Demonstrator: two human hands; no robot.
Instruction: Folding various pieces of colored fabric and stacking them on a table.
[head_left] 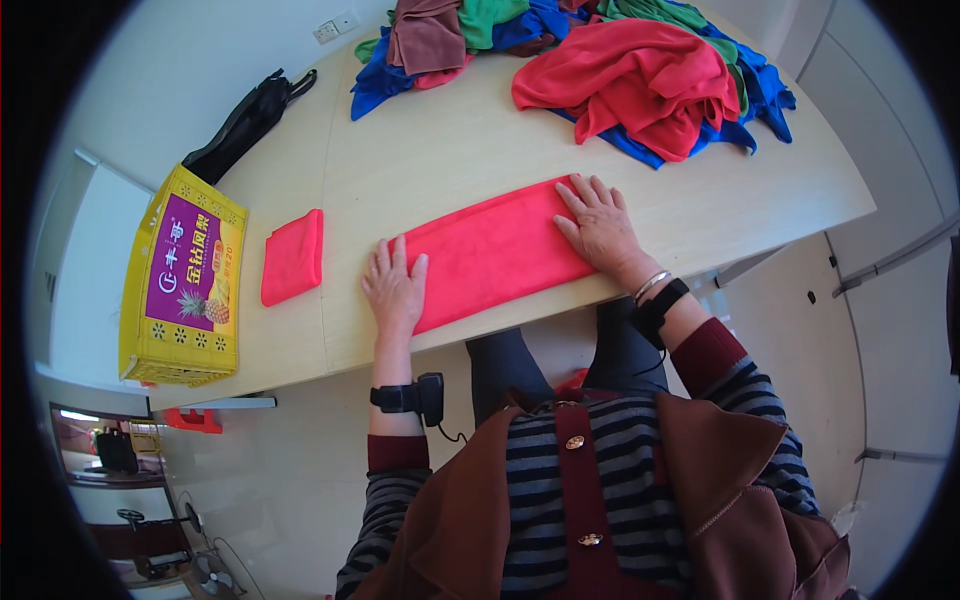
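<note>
A red cloth (495, 255), folded into a long flat strip, lies near the table's front edge. Flat on its left end rests my left hand (394, 285), fingers stretched out and thumb apart. My right hand (600, 225) presses on the strip's right end, its fingers spread toward the far edge. To the left of the strip is a smaller red cloth (293, 258), folded into a compact rectangle. Neither hand grips the fabric.
A yellow and purple carton (190, 280) stands at the table's left end, with a black bag (250, 125) behind it. Heaped at the back are loose red cloths (640, 80), blue cloths (380, 85), green ones and brown ones. The wooden table (420, 165) curves away at the right.
</note>
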